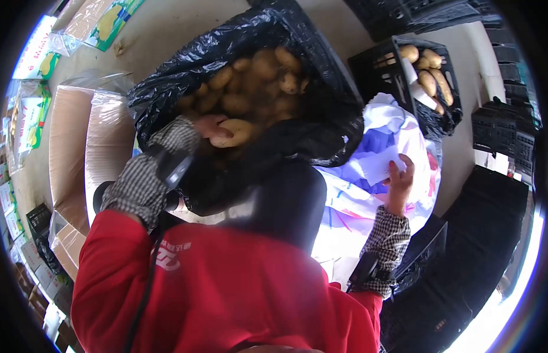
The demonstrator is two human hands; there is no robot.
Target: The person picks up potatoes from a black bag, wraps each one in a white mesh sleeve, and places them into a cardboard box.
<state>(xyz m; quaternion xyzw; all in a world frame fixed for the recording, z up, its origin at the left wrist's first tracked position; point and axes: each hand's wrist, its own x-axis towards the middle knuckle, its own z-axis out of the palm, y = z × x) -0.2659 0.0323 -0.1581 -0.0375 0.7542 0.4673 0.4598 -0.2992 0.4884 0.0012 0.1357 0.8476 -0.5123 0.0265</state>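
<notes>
My left hand (pixel 210 127), in a checked sleeve cover, has its fingers closed on a pale potato (pixel 234 133) over the near-left part of a crate lined with a black plastic bag (pixel 191 56). Many brown potatoes (pixel 265 65) lie inside this liner. On the right, my right hand (pixel 400 181) reaches into a white plastic bag (pixel 339 203) holding white and purple paper sheets. Its thumb and fingers are bent around the edge of a pale paper sheet (pixel 377 166).
Beyond the white bag stands a black crate (pixel 374 70) with several potatoes (pixel 428 82). An upright cardboard box (pixel 71 147) wrapped in clear film is close on the left. Printed cartons (pixel 34 120) line the far left; stacked black crates (pixel 450 265) fill the right.
</notes>
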